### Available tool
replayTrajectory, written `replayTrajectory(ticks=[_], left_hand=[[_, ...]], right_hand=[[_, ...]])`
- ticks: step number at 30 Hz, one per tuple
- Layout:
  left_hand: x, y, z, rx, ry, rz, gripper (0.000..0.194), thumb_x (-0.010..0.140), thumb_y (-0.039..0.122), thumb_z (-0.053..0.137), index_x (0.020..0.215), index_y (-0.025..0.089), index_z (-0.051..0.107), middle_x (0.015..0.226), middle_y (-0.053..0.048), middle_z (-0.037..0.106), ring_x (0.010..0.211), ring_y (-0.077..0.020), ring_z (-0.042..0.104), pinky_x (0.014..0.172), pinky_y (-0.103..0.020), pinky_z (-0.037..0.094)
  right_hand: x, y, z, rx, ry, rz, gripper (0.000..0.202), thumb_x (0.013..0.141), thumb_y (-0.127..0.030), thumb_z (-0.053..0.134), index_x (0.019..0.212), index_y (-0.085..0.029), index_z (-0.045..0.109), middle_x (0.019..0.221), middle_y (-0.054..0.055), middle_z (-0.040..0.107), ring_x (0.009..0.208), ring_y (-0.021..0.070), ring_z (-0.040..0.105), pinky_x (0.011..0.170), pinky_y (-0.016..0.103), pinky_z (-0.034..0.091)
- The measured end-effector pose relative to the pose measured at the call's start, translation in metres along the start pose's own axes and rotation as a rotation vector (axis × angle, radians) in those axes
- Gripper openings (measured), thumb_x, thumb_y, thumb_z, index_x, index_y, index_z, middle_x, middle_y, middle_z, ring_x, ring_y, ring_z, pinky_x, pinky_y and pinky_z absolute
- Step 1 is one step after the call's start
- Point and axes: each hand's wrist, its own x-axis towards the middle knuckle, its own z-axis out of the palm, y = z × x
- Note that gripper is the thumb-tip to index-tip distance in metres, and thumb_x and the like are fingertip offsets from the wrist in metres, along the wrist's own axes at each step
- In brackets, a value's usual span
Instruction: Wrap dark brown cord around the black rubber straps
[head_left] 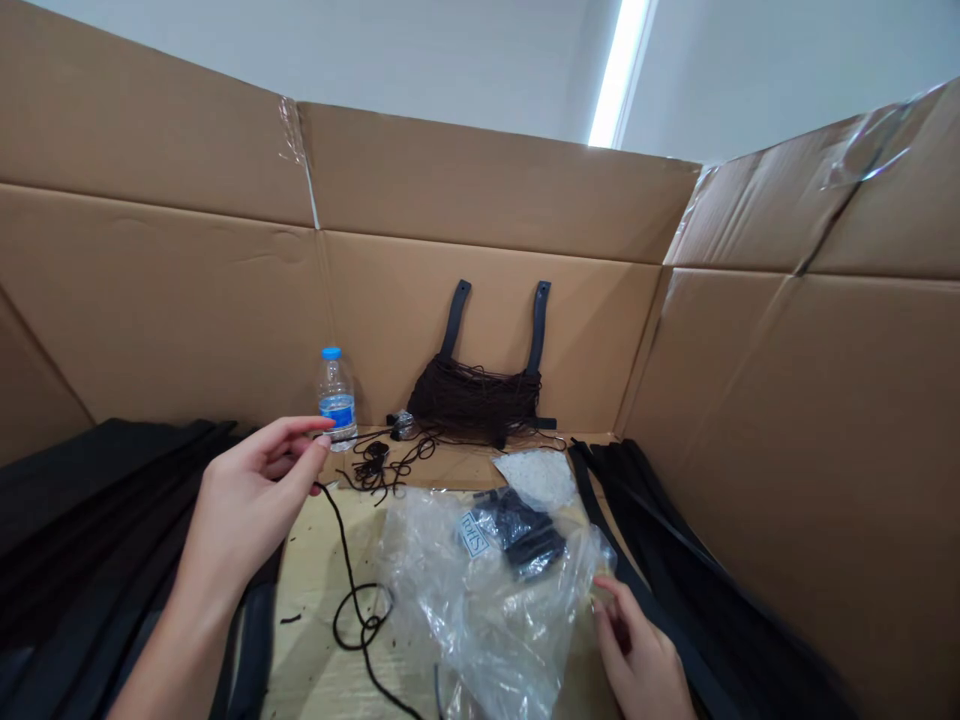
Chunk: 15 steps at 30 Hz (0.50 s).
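My left hand (251,500) is raised at the left, thumb and forefinger pinched on a thin black cord (346,535). From the fingers the cord hangs down, loops over itself on the board and runs off the bottom edge. My right hand (637,640) is low at the right, fingers curled, with a small gap between forefinger and thumb tips. Its fingertips are beside the right edge of a crumpled clear plastic bag (487,620); whether they touch it I cannot tell. Inside or under the bag lies a dark packet (529,540) with a printed label.
A water bottle (337,405) with a blue cap stands at the back left. Dark cord wound on a black frame (476,400) leans on the cardboard wall (495,180). Loose cord (375,465) and a white sheet (536,478) lie before it. Black strips (675,560) flank both sides.
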Motion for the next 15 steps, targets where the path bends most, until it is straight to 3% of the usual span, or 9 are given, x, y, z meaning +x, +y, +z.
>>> replayTrajectory(ticks=[5,8,11,15], left_hand=[[-0.01,0.007,0.001,-0.02,-0.033,0.044,0.026,0.066,0.041,0.066,0.088,0.026,0.066,0.061,0.002,0.053,0.053,-0.0155,0.05,0.051,-0.027,0.042],[-0.002,0.005,0.007,-0.024,-0.092,0.071,0.021,0.07,0.041,0.065,0.085,0.026,0.064,0.055,0.003,0.047,0.05,-0.0145,0.043,0.051,-0.026,0.037],[0.029,-0.004,0.022,0.065,-0.146,0.05,0.029,0.068,0.043,0.063,0.087,0.02,0.063,0.05,0.004,0.046,0.048,-0.0136,0.041,0.05,-0.025,0.032],[0.088,-0.018,0.054,0.109,-0.164,0.026,0.039,0.067,0.047,0.059,0.087,0.014,0.065,0.059,0.0,0.057,0.049,-0.014,0.047,0.051,-0.026,0.036]], right_hand=[[-0.007,-0.018,-0.001,0.057,0.062,-0.033,0.033,0.082,-0.045,0.048,0.096,-0.021,0.066,0.059,0.002,0.065,0.05,0.0197,0.061,0.052,0.027,0.05],[-0.003,-0.034,-0.009,0.152,0.184,-0.009,0.032,0.081,-0.042,0.048,0.094,-0.017,0.064,0.06,0.003,0.063,0.051,0.0182,0.059,0.05,0.026,0.048],[0.021,-0.054,-0.019,0.25,0.184,-0.012,0.029,0.08,-0.04,0.049,0.091,-0.017,0.062,0.068,0.005,0.064,0.057,0.0181,0.059,0.054,0.026,0.047],[0.094,-0.075,-0.02,0.318,0.066,-0.064,0.024,0.075,-0.037,0.055,0.088,-0.017,0.06,0.075,0.005,0.063,0.069,0.0195,0.059,0.066,0.03,0.048]])
